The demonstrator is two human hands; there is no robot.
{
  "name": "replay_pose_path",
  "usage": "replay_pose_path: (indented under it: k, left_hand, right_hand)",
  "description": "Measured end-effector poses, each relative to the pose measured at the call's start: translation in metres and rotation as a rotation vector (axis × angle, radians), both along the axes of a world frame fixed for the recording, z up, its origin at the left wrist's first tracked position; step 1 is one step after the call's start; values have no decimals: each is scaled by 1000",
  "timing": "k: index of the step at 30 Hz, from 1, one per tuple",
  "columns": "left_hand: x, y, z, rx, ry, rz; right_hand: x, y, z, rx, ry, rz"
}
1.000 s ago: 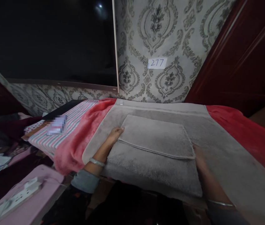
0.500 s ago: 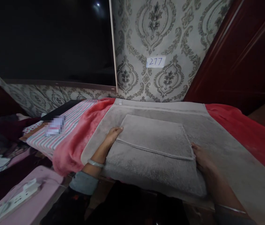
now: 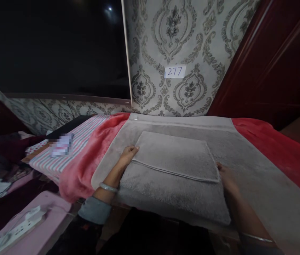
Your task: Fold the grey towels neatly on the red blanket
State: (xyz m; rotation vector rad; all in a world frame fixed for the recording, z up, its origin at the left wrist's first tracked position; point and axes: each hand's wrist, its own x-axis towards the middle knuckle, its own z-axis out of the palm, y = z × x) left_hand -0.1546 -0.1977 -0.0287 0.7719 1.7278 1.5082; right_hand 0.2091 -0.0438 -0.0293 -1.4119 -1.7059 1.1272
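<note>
A grey towel point(image 3: 176, 154), partly folded over on itself, lies on a larger grey plush cloth point(image 3: 248, 163). Its top layer ends in a hemmed edge, and a fluffy lower part reaches toward me and hangs at the front. At the towel's left edge, my left hand point(image 3: 129, 154) pinches the folded layer between thumb and fingers. My right hand point(image 3: 225, 175) grips the right edge near the front corner of that layer; its fingers are partly hidden and slightly blurred.
A red blanket point(image 3: 269, 131) shows on both sides of the plush cloth. To the left are a striped cloth point(image 3: 79, 141) with a blurred-out object point(image 3: 62, 145), and a pink stool point(image 3: 51, 212) bearing a power strip point(image 3: 19, 230). A large screen point(image 3: 59, 49) stands against the patterned wall.
Both hands stay at the towel's side edges. The towel's front part has shifted slightly and lies a little flatter; the view has moved a touch.
</note>
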Motion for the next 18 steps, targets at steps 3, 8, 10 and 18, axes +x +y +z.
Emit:
replay_pose_path:
  k: [3,8,10,18]
  left_hand:
    - [1,-1,1,16,6,-31]
    - [0,2,0,65,-3,9]
    - [0,3,-1,82,-17,42]
    - [-1,-3,7,56,-72,10]
  right_hand:
    - [2,0,-3,-23,84,79]
    - [7,4,-15,27,156,40]
    - [8,6,-19,36,193,1]
    - [7,19,-33,-109,200,-46]
